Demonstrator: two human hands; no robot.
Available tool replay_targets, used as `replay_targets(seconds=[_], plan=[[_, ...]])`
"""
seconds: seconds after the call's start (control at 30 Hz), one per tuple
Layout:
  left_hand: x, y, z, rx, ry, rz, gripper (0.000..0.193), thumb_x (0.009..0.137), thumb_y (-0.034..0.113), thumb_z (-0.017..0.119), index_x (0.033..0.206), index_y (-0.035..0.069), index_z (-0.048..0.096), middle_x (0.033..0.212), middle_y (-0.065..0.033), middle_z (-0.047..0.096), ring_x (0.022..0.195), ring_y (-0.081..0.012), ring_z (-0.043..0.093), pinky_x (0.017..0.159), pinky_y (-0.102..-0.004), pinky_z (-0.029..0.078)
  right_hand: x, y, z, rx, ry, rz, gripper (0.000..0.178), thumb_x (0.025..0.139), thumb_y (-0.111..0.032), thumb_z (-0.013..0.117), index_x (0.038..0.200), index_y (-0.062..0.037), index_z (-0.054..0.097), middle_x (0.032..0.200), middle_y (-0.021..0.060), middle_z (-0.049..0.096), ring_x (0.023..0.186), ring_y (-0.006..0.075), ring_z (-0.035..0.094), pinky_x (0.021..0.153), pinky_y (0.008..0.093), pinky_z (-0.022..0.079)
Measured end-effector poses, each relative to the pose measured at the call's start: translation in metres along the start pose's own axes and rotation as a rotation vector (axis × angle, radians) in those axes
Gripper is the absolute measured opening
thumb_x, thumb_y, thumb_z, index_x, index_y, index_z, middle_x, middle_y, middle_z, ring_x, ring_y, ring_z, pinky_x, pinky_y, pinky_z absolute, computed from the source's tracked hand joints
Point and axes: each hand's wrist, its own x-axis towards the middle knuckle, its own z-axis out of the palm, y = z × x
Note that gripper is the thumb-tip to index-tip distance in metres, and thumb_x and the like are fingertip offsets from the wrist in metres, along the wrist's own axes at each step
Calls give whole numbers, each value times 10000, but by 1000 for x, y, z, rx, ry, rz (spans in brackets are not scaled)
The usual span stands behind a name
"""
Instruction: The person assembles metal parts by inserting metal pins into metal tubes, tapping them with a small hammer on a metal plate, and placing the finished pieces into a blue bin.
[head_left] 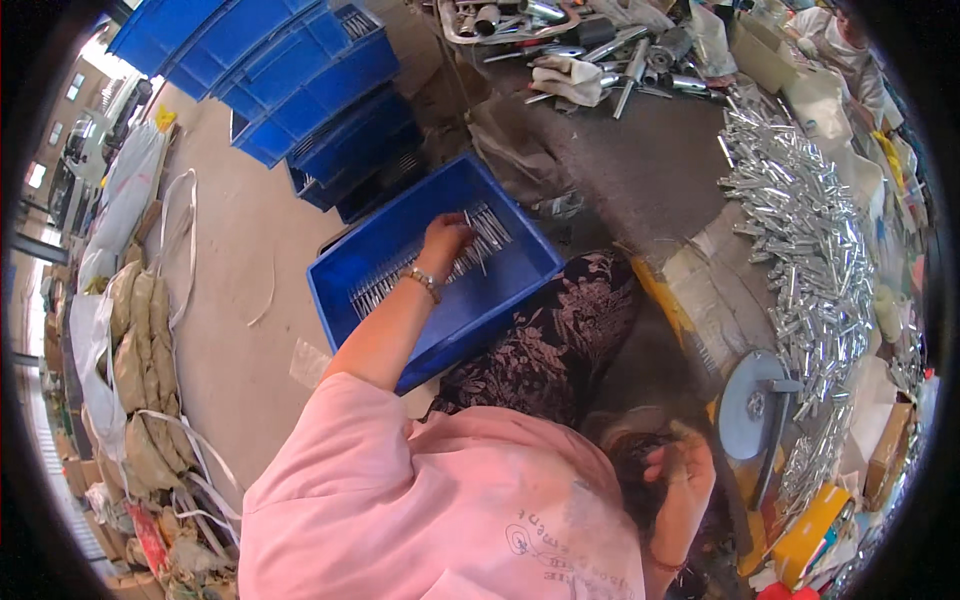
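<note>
My left hand point(447, 247) reaches into a blue plastic bin point(440, 338). Its fingers are closed at the row of slim silver metal rods point(490, 232), pinching a rod at the row's upper right end. The rods lie side by side in a band across the bin, and part of that band is hidden under my hand and forearm. At lower right, my right hand point(685, 468) is raised beside my body, a little blurred. Its fingers are bent but apart, with nothing visible in them. A dark rounded object point(640, 455) shows just behind it.
Stacked blue bins point(310, 85) stand beyond the bin. To the right lies a large heap of silver metal pieces point(800, 240), with a grey disc point(752, 405) nearer me. Mixed metal tubes point(635, 65) lie at the back. Another person point(840, 45) sits at far right.
</note>
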Motion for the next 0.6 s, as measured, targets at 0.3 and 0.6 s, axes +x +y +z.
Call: replay_targets(seconds=[0.3,0.6], plan=[[99,-26,29,550,10,249,324,877,36,753,1186,-61,762,958,-128,790,802,-233,744,703,-374,582,5,11,-1,10,17,75,209,1088,-39,622,1282,25,663,892,70,732,707,100,646,665,249,536],[96,-18,43,760,249,209,338,918,172,786,1175,-47,801,1105,-257,808,965,-345,811,862,-418,613,10,15,5,-55,-14,136,163,1099,-49,607,1231,20,672,892,70,736,717,105,659,686,262,560]])
